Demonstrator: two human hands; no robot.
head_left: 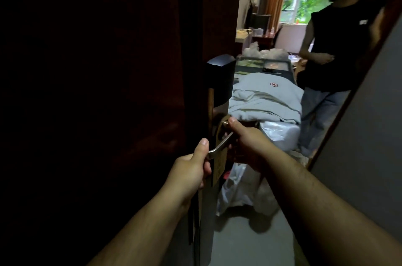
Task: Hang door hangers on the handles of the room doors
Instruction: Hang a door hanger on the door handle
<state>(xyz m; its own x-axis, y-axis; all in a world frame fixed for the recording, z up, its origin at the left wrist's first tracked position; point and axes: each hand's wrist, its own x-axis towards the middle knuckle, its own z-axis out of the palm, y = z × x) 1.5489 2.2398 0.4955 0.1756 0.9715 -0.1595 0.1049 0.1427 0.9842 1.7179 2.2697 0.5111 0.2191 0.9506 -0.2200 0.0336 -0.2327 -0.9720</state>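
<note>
Cardboard hanger [218, 163] looped on metal handle [219, 146]

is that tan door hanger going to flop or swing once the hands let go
The flat tan card door hanger looks thin and light, so it may swing. Its hooked top circles the silver metal lever handle, so it likely stays on. Left hand and right hand steady it.

The handle [220, 146] is brushed metal with a dull sheen. Looped over it, the hanger [218, 163] looks like matt tan card. The door [97, 92] beside the handle looks like dark reddish wood with a faint gloss. Above the handle, the lock housing [220, 78] is smooth and black. Beyond it lie white folded cloth [266, 100] and shiny crinkled plastic bags [279, 133].
</note>
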